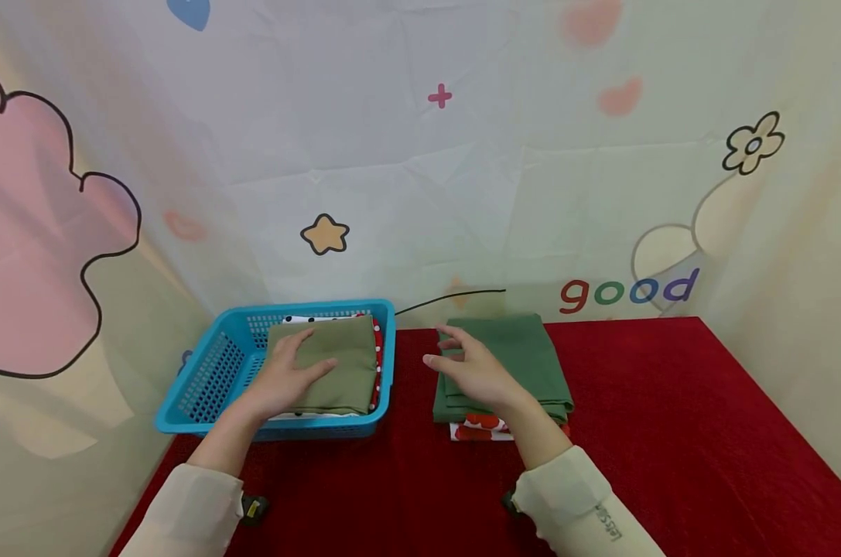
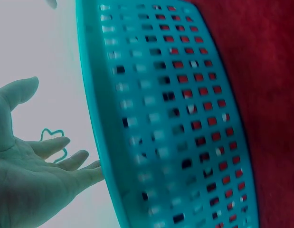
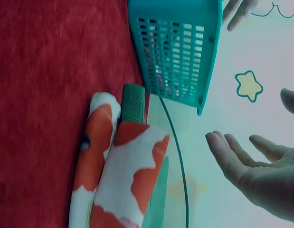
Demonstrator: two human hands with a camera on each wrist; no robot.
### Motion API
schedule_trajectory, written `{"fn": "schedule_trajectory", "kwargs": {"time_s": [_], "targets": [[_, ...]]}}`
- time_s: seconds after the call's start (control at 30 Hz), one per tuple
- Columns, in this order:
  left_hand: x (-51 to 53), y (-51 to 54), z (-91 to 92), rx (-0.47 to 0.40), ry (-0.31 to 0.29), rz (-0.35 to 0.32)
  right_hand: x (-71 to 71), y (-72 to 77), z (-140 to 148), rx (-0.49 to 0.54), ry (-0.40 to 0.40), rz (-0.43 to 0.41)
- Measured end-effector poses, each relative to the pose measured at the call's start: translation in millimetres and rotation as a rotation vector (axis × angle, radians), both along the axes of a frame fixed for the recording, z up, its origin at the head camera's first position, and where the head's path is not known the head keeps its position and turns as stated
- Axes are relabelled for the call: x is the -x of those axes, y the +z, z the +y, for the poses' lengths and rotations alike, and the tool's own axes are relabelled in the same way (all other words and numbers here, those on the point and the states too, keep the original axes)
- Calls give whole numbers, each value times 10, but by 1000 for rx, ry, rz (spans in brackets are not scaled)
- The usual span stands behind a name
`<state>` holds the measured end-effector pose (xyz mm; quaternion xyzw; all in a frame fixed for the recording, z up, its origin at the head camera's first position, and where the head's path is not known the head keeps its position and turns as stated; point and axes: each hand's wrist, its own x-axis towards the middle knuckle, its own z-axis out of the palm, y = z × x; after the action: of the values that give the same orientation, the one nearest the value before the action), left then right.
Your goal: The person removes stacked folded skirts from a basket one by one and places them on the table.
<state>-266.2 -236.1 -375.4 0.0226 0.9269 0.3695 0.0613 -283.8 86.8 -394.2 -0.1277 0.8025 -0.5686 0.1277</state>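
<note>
In the head view, the left hand (image 1: 285, 381) hovers over olive cloth (image 1: 353, 363) in the blue basket (image 1: 323, 428), the right hand (image 1: 477, 377) over green cloth (image 1: 514, 344); left wrist: fingers loosely spread, holding nothing, above the basket; right wrist: fingers parted, empty, above red-and-white cloth (image 3: 128, 175)

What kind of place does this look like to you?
Most likely a staged tabletop workspace, though I can't tell what building. A creased, cartoon-printed backdrop hangs behind a red-covered table that bears a blue basket and a stack of folded cloths.
</note>
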Motion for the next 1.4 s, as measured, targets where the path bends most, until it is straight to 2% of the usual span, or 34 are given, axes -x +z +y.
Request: {"fn": "schedule_trajectory", "kwargs": {"time_s": [0.27, 0.5, 0.83, 1.1, 1.4], "targets": [[2, 39, -190, 9, -7, 8, 0, 47, -160, 40, 12, 4], [-2, 53, -318, 3, 1, -14, 12, 84, -313, 78, 14, -7], [-4, -19, -513, -7, 2, -9, -11, 46, -568, 127, 34, -44], [-1, -42, -590, -9, 22, -32, -40, 70, -645, 99, 35, -52], [3, -89, -669, -14, 32, -46, -52, 100, -824, 124, 43, -55]]}}
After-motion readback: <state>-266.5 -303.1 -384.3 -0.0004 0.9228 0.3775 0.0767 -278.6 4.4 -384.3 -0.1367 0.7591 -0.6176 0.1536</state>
